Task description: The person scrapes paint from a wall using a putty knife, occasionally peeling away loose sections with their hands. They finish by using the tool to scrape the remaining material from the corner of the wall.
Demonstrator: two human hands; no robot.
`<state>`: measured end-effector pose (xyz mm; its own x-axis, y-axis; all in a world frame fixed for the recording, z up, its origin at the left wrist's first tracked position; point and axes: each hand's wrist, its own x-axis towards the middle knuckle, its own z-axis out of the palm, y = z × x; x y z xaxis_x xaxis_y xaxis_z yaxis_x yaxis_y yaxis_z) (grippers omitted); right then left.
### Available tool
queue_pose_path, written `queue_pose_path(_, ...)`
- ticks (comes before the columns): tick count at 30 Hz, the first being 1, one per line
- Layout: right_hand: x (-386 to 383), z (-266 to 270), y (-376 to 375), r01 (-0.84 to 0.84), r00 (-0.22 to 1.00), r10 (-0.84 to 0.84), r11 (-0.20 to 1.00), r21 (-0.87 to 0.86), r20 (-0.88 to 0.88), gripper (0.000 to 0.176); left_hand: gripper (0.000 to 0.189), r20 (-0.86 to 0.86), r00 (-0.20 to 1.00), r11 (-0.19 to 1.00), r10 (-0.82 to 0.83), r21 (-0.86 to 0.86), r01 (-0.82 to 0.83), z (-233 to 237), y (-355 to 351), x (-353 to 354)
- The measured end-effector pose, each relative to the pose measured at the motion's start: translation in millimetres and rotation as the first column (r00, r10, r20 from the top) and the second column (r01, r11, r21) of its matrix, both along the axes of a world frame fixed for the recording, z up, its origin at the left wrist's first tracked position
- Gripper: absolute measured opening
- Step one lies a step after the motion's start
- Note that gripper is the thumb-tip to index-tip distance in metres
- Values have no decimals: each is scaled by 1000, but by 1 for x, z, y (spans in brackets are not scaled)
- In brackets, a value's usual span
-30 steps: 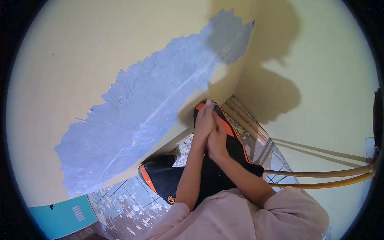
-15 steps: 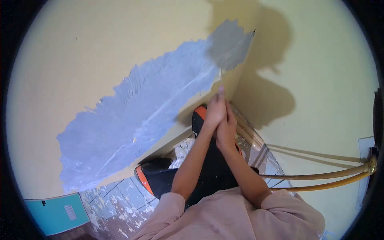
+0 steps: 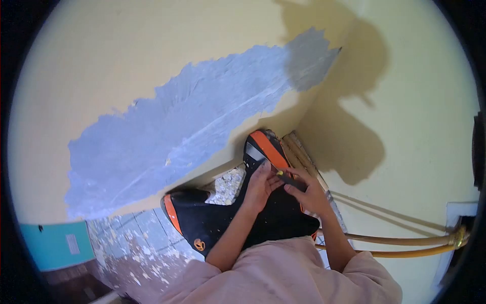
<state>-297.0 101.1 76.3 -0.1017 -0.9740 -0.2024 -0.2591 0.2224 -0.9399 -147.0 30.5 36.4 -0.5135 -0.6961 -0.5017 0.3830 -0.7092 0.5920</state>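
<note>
My right hand [image 3: 310,195] grips the dark handle of a scraper [image 3: 289,179], which has a yellow band near its blade end. The thin metal blade points up and to the left over my dark trousers. Beside it is my left hand [image 3: 258,186], palm turned toward the tool and fingers stretched out, with the thumb right at the blade. Both hands are low over my lap, away from the wall [image 3: 101,66]. On that wall a ragged grey-blue patch [image 3: 152,131] shows where the cream paint is off.
Paint flakes litter the tiled floor [image 3: 136,243]. A teal panel [image 3: 55,245] stands at lower left. Yellow hoses [image 3: 395,239] run into a wall opening at right. Pipes [image 3: 298,157] run along the corner, and my orange-striped shoes or trouser ends [image 3: 268,147] are near the wall.
My hands have come down from near the wall toward my lap and moved apart from their clasp. The scraper now shows in my right hand. The view has shifted slightly.
</note>
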Motion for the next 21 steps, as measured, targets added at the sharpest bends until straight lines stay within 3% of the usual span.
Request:
queue_pose_path(2, -12, 17, -10, -52, 997, 53, 999, -13, 62, 36, 30, -291, 948, 989, 132, 103, -106, 2, -2, 1)
queue_pose_path(3, -15, 28, -16, -72, 988, 77, 997, -39, 135, 31, 30, -300, 938, 983, 174, 116, -145, 2, -2, 1)
queue_pose_path(4, -15, 43, -19, -68, 977, 44, 992, 110, 207, 30, 28, -356, 914, 980, 196, 87, -176, 2, -2, 3)
queue_pose_path(5, -12, 44, -20, -105, 977, 80, 987, 120, 197, 30, 25, -410, 887, 976, 213, 57, -209, 1, 0, 6)
queue_pose_path(7, -5, 41, -26, -48, 962, 69, 995, -86, 264, 27, 23, -443, 866, 968, 232, 19, -250, 0, 5, 11)
queue_pose_path(8, 4, 40, -29, -73, 962, 93, 994, -86, 256, 27, 22, -454, 844, 952, 285, 32, -304, -1, 8, 11)
queue_pose_path(9, 18, 39, -32, 182, 840, -64, 969, -168, 538, 28, 21, -465, 822, 936, 330, 44, -350, -1, 10, 11)
queue_pose_path(10, 31, 39, -35, 440, 607, -162, 884, -159, 778, 34, 21, -471, 814, 931, 340, 46, -362, -4, 12, 10)
queue_pose_path(11, 44, 43, -37, 432, 615, -158, 887, -163, 773, 34, 20, -503, 774, 915, 384, 95, -392, -8, 14, 7)
queue_pose_path(13, 62, 58, -38, 751, 59, -361, 630, 197, 931, 41, 19, -535, 733, 902, 419, 149, -406, -10, 19, -5)
queue_pose_path(14, 61, 50, -39, 758, 62, -361, 623, 191, 931, 41, 19, -562, 730, 913, 389, 131, -386, -9, 19, -14)
queue_pose_path(16, 56, 30, -45, 669, 365, -38, 706, -234, 930, 41, 16, -681, 680, 953, 272, 93, -288, -13, 16, -22)
queue_pose_path(17, 45, 32, -52, 674, 369, -35, 698, -242, 929, 41, 16, -685, 680, 956, 261, 87, -278, -17, 18, -22)
queue_pose_path(19, 14, 39, -69, 498, 388, 236, 760, -418, 891, 45, 18, -444, 893, 997, 73, 37, -63, -9, 22, -12)
queue_pose_path(20, 4, 53, -75, 501, 395, 231, 757, -419, 889, 45, 21, -350, 937, 997, -13, 70, 40, -4, 23, 1)
queue_pose_path(21, -4, 77, -83, 396, 581, 328, 686, -611, 745, 45, 21, -357, 934, 997, -15, 67, 42, -3, 23, 15)
